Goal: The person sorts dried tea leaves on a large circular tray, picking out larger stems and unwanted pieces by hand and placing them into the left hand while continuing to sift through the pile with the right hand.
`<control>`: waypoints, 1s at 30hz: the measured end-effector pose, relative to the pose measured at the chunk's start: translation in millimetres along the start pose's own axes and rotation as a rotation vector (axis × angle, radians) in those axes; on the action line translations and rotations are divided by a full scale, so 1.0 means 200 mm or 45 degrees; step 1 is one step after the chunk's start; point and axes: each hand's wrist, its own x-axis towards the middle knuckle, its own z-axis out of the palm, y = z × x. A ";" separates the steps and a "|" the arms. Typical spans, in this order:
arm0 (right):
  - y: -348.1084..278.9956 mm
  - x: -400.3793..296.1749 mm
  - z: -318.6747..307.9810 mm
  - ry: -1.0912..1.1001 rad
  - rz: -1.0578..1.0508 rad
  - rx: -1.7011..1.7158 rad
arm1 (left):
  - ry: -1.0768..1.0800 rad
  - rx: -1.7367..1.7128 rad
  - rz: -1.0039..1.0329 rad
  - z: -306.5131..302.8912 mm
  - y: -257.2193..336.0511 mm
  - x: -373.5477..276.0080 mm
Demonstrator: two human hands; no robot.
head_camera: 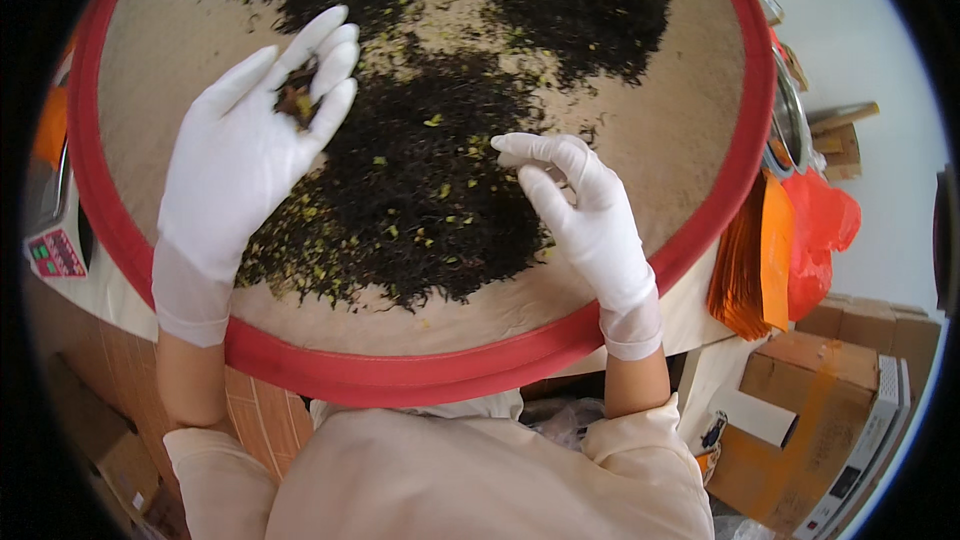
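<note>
My left hand [240, 135], in a white glove, is turned partly palm up with its fingers curled. It holds a small clump of brownish leaf pieces [298, 99] above the left side of a heap of dark, twisted dried leaves [427, 187]. Yellow-green bits are scattered over that heap. My right hand [581, 199], also gloved in white, hovers over the heap's right edge. Its thumb and index finger are bent with a gap between them, and I see nothing held there. Both heaps lie on a round beige cloth tray [675, 127] with a red rim.
A larger dark leaf heap [600, 7] spreads across the tray's far side. Orange paper bags [750, 262], a red plastic bag [821, 225] and a metal bowl [789, 112] sit at the right. Cardboard boxes [802, 420] stand lower right. A device with coloured panel [56, 255] is at left.
</note>
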 end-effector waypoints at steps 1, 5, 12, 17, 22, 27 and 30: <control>-0.01 0.00 0.01 -0.042 -0.113 -0.132 | -0.046 -0.005 -0.004 -0.02 0.00 0.01; -0.06 0.01 0.06 -0.326 -0.521 -0.628 | -0.099 0.056 0.004 -0.03 0.02 0.04; -0.04 0.10 0.19 -0.444 -0.599 -1.045 | 0.117 -0.119 0.146 0.09 0.05 -0.01; -0.04 0.18 0.19 -0.396 -0.403 -1.001 | 0.188 -0.186 0.158 0.12 0.06 -0.03; 0.01 0.23 0.16 -0.238 -0.410 -0.755 | 0.170 -0.152 0.189 0.13 0.08 -0.04; -0.10 0.31 -0.01 -0.724 0.393 0.445 | -0.135 -0.021 0.138 -0.02 0.13 -0.03; -0.10 0.35 -0.06 -0.741 0.500 0.384 | -0.088 0.015 0.140 -0.03 0.12 -0.04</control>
